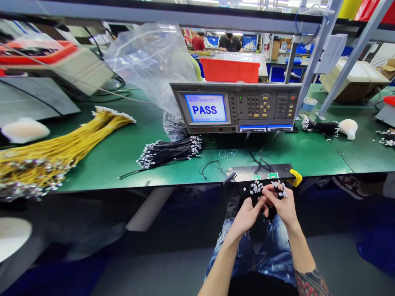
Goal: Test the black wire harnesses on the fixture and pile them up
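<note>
Both my hands are together over my lap, just below the bench edge. My left hand (pixel 250 213) is closed on a bundle of black wires (pixel 255 189) with white connectors. My right hand (pixel 281 202) has its fingers curled round black wires whose white connectors show above it. The fingertips of both hands nearly meet. Just beyond them, a black fixture strip (pixel 243 172) with two small green boards (pixel 273 176) lies on the bench edge. Behind it stands a grey tester (pixel 265 107) with "PASS" on its screen.
On the green bench (pixel 101 170) lie a black wire bundle (pixel 169 152) and a large yellow wire bundle (pixel 58 152). A yellow clamp (pixel 296 177) sits at the strip's right end. Metal shelf posts rise at the right. Two people are in the far background.
</note>
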The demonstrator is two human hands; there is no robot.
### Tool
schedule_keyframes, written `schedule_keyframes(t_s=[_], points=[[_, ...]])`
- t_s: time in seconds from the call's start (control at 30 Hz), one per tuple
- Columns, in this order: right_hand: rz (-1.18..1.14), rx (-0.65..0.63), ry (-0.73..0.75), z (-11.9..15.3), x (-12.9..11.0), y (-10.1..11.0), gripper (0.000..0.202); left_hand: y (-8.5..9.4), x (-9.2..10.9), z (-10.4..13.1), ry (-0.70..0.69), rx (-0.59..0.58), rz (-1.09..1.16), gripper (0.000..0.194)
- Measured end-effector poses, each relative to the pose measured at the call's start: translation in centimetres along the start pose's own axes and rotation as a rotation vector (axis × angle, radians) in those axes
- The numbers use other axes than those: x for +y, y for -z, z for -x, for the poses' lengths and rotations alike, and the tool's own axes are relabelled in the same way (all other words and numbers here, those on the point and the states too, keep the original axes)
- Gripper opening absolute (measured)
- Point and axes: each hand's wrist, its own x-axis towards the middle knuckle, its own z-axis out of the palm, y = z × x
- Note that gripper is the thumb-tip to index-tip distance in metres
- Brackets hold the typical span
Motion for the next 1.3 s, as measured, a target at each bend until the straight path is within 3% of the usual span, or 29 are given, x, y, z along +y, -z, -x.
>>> schedule_keyframes(t_s=[0.1,0.23,0.43,0.63,0.77,0.97,1.2,1.3], points=[[-0.051,0.142,0.076,-0.4,0.0,0.3,0.039,0.1,0.0,0.0,0.058,0.000,0.091,0.075],[-0.272,0.203,0.036,-1.3,0.0,1.1,0.043,0.1,0.4,-0.1,0.101,0.130,0.214,0.073],[-0.305,0.216,0.012,-2.4,0.4,1.8,0.044,1.0,1.1,0.0,0.012,0.389,0.493,0.053],[-0.264,0.148,-0.030,-2.5,1.2,1.4,0.039,1.9,1.1,0.0,-0.005,0.380,0.664,0.054],[-0.217,0.077,-0.051,-2.8,1.8,1.4,0.037,1.4,1.0,0.1,-0.020,0.295,0.659,0.046],[-0.155,0.088,-0.066,-3.2,1.7,1.6,0.039,0.4,1.6,-0.2,-0.029,0.207,0.595,0.041],[-0.127,0.105,-0.069,-3.4,1.1,1.4,0.038,-0.6,1.3,-1.1,-0.112,0.423,0.320,0.035],[-0.142,0.186,-0.072,-3.4,1.2,0.8,0.038,-0.6,1.1,-1.3,-0.164,0.495,0.180,0.032]])
